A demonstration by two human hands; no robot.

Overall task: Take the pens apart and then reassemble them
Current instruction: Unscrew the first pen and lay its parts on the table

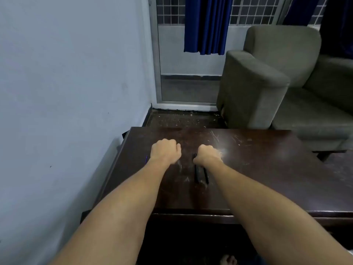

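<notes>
Two black pens (201, 175) lie side by side on the dark wooden table (257, 178), pointing away from me. Their far ends run under my right wrist, and one tip shows again beside the thumb. My right hand (208, 154) is curled into a fist over them, knuckles away from me. My left hand (165, 151) is also a fist, a short way to the left and apart from the black pens. A thin blue pen part (146, 159) lies just left of my left wrist. The insides of both fists are hidden.
The table top is scratched and its left edge runs close to a pale wall (66, 92). A grey-green armchair (286, 83) stands beyond the table's far right. Behind are a glass door and a blue curtain (207, 25).
</notes>
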